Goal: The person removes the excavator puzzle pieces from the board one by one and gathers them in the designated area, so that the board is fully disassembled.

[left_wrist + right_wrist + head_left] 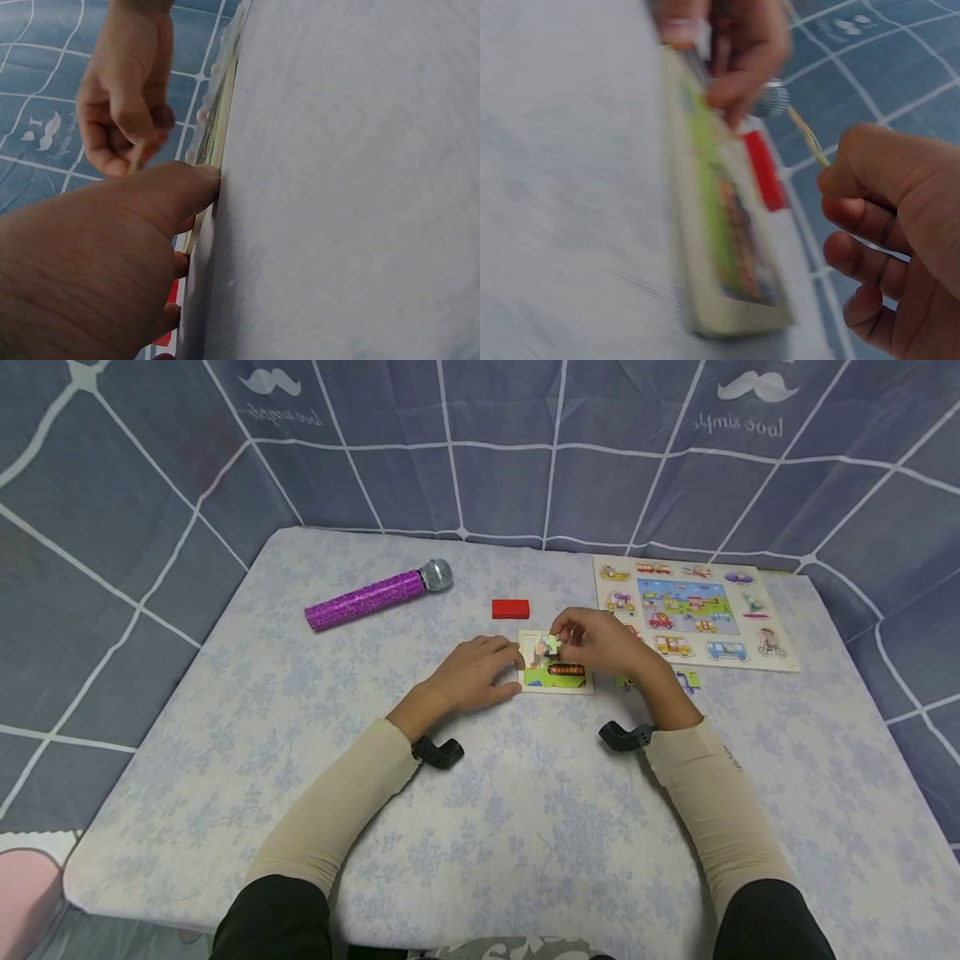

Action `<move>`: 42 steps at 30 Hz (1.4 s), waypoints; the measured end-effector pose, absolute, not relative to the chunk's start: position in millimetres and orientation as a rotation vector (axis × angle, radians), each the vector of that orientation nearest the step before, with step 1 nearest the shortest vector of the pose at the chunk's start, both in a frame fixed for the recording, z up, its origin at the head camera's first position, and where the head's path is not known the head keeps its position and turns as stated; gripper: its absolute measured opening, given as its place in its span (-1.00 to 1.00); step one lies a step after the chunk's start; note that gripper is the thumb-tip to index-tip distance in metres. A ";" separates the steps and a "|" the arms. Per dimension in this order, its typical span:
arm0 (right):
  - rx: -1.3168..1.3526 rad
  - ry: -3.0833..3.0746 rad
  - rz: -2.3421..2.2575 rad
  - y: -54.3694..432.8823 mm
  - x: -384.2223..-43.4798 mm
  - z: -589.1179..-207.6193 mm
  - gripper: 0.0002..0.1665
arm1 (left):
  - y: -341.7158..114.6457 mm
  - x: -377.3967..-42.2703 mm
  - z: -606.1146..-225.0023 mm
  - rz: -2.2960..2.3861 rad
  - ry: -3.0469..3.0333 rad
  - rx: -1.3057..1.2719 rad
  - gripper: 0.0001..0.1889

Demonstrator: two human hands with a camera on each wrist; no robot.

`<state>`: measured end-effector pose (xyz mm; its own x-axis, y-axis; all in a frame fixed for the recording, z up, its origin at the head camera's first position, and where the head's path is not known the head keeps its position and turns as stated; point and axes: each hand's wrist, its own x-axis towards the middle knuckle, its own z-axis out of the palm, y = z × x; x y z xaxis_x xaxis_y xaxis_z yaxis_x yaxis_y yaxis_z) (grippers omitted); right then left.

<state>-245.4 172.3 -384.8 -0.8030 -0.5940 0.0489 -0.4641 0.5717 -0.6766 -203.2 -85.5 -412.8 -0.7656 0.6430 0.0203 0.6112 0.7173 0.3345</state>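
A small wooden jigsaw board (534, 682) lies on the table, showing an orange-tracked vehicle on green ground. My left hand (476, 675) holds it by its left side; the left wrist view shows that thumb (196, 178) against the board's edge. Above the board, my right hand (603, 643) pinches a thin jigsaw piece (810, 139) between thumb and forefinger. The piece is seen nearly edge-on in the right wrist view, clear of the board. Loose jigsaw pieces (687, 681) lie partly hidden under the right wrist.
Behind the small board lies a red block (510, 608). A glittery purple microphone (367, 600) rests at the back left. The large vehicle puzzle board (759, 662) lies at the back right. A grey-blue curtain (502, 485) hangs along the table's far edge.
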 end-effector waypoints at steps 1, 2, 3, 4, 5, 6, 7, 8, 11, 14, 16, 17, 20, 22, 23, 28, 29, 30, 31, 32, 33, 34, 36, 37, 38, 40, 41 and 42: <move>-0.905 2.631 -1.054 176.6 -244.4 -380.8 -0.77 | -85.3 -203.2 -412.3 0.495 2.819 1.032 -0.63; -0.918 2.649 -1.056 181.6 -243.1 -377.2 -0.77 | -85.2 -203.3 -412.0 0.494 2.819 1.031 -0.63; -0.919 2.666 -1.062 187.3 -241.0 -374.0 -0.78 | -85.2 -203.4 -411.6 0.488 2.820 1.029 -0.63; -0.924 2.687 -1.064 193.9 -238.5 -371.6 -0.78 | -85.2 -203.5 -411.2 0.484 2.820 1.025 -0.63; -0.930 2.706 -1.059 201.3 -235.3 -369.9 -0.79 | -85.1 -203.6 -410.8 0.480 2.821 1.022 -0.63; -0.926 2.724 -1.059 208.9 -231.2 -369.2 -0.79 | -85.2 -203.8 -410.4 0.474 2.824 1.019 -0.63; -0.918 2.744 -1.051 216.8 -226.5 -369.0 -0.80 | -85.3 -203.9 -410.0 0.469 2.825 1.016 -0.62; -0.903 2.763 -1.038 224.7 -220.9 -369.6 -0.80 | -85.2 -204.1 -409.5 0.468 2.826 1.013 -0.62; -0.880 2.786 -1.000 245.8 -201.1 -373.8 -0.80 | -85.3 -204.3 -408.5 0.469 2.822 1.011 -0.62; -0.876 2.771 -0.971 261.2 -180.6 -379.8 -0.77 | -85.7 -204.7 -408.1 0.473 2.820 1.008 -0.62; -0.882 2.760 -0.957 267.8 -170.7 -384.9 -0.76 | -86.4 -205.0 -408.5 0.474 2.824 1.004 -0.62; -0.882 2.754 -0.953 270.3 -167.0 -387.5 -0.75 | -86.8 -205.2 -408.8 0.475 2.827 1.004 -0.63; -0.862 2.744 -0.950 274.2 -160.8 -394.8 -0.76 | -87.4 -205.9 -410.1 0.484 2.834 1.014 -0.64; -0.837 2.739 -0.946 275.3 -159.1 -398.8 -0.77 | -87.3 -206.0 -411.0 0.493 2.832 1.024 -0.64; -0.827 2.736 -0.945 275.4 -158.6 -400.3 -0.78 | -87.2 -206.0 -411.5 0.495 2.831 1.028 -0.64; -0.787 2.739 -0.925 275.7 -157.2 -404.3 -0.80 | -86.5 -205.5 -413.5 0.496 2.824 1.026 -0.63; -0.785 2.738 -0.924 275.7 -157.0 -404.4 -0.79 | -86.4 -205.5 -413.7 0.494 2.824 1.023 -0.63; -0.783 2.740 -0.923 276.0 -157.0 -404.8 -0.80 | -86.2 -205.7 -413.8 0.494 2.824 1.023 -0.63; -0.782 2.740 -0.923 276.1 -156.8 -404.9 -0.79 | -86.0 -205.8 -413.8 0.493 2.824 1.023 -0.63; -0.782 2.737 -0.925 276.3 -156.8 -405.0 -0.79 | -85.8 -205.9 -413.6 0.494 2.823 1.023 -0.64; -0.782 2.734 -0.928 276.8 -157.0 -405.4 -0.79 | -85.6 -206.0 -413.4 0.496 2.822 1.022 -0.64; -0.782 2.731 -0.932 276.9 -157.1 -405.7 -0.79 | -85.4 -205.9 -413.1 0.497 2.820 1.022 -0.64; -0.776 2.726 -0.932 277.4 -157.5 -406.5 -0.79 | -85.2 -205.9 -412.9 0.500 2.815 1.025 -0.64; -0.771 2.722 -0.932 277.6 -157.7 -406.8 -0.79 | -85.2 -205.8 -412.8 0.499 2.812 1.026 -0.64; -0.767 2.719 -0.933 278.0 -158.1 -407.4 -0.79 | -85.2 -205.8 -412.8 0.498 2.810 1.027 -0.63; -0.762 2.718 -0.930 278.0 -158.5 -407.9 -0.80 | -85.4 -205.8 -413.2 0.494 2.807 1.028 -0.63; -0.758 2.717 -0.929 278.0 -158.6 -408.1 -0.80 | -85.6 -205.9 -413.5 0.490 2.808 1.029 -0.62; -0.753 2.716 -0.929 278.0 -158.6 -408.1 -0.80 | -85.6 -206.0 -413.7 0.487 2.808 1.031 -0.62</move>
<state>-158.6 278.0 -408.1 -0.8570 -0.5154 -0.0007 -0.4069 0.6774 -0.6128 -206.0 -85.6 -413.7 -0.7630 0.6463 0.0065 0.6108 0.7177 0.3344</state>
